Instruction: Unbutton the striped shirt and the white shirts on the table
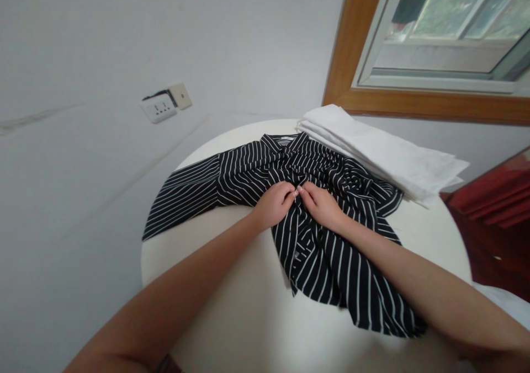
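A black shirt with white stripes point(244, 169) lies on a round white table point(232, 284), its collar toward the wall. One sleeve stretches out to the left; the right side is bunched and wrinkled. My left hand point(275, 203) pinches the shirt's front at the middle, below the collar. Close against it, my right hand point(321, 203) also pinches the front, the fingertips of both hands nearly touching. The cloth is gathered in folds around them. Whatever small part lies between the fingertips is hidden. Below the hands the front hangs in loose folds over the tabletop.
A stack of folded white cloth or paper point(385, 147) lies at the table's back right, against the shirt. Behind the table stands a white wall with a socket point(159, 108). A wood-framed window point(439, 100) is at upper right, with red fabric point(492, 191) below it.
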Demonstrator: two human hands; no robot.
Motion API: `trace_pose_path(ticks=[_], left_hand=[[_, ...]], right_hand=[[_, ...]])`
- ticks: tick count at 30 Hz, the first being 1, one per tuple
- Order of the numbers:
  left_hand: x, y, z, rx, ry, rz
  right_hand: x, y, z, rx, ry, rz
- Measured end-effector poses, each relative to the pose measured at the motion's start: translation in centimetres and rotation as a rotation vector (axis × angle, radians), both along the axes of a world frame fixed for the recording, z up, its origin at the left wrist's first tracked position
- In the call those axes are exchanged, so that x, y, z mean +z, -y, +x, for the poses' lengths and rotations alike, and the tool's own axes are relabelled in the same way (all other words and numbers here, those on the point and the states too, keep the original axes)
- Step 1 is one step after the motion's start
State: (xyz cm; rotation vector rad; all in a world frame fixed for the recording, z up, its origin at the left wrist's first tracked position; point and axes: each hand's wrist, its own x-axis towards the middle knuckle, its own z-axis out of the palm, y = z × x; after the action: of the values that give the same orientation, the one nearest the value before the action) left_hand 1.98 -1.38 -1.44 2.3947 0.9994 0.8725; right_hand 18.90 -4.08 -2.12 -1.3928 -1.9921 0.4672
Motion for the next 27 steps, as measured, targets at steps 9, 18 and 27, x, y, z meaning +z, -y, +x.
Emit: trace_pose_path(ticks=[9,18,27], left_hand=[[0.3,-0.2,-0.5,-0.007,-0.046,0.099],[2.6,-0.6,-2.9,-0.201,-0.280,0.047],[2.6,-1.3,-3.4,-0.112,-0.278,0.136]], right_hand=[[0.0,-0.9,0.1,0.107,-0.441,-0.267],[3.3,0.7,2.3,0.372,-0.083,-0.283],[3.6,-0.1,4.8,0.313,0.103,-0.160]])
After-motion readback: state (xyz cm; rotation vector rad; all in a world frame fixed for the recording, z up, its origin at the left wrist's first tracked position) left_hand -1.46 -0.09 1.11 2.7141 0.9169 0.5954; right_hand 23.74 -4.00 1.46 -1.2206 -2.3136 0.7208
